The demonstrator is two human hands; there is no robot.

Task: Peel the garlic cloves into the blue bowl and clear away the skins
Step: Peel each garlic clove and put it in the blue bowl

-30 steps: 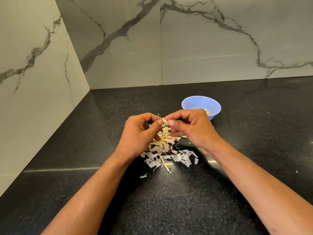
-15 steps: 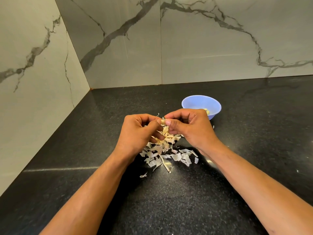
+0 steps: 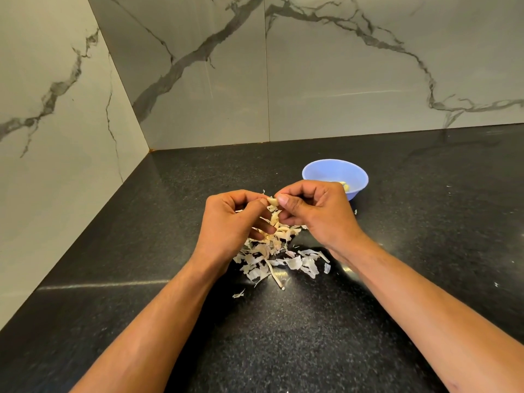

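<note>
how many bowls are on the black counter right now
1. The round blue plastic bowl stands on the speckled black stone counter, just beyond the right hand. No other bowl shows in this view.

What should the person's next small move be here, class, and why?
Probably finish stripping the garlic clove pinched between left hand and right hand, letting skin fall onto the skin pile; the blue bowl waits just beyond.

black speckled countertop [image 3: 312,350], grey-veined marble walls [image 3: 354,80]
</note>
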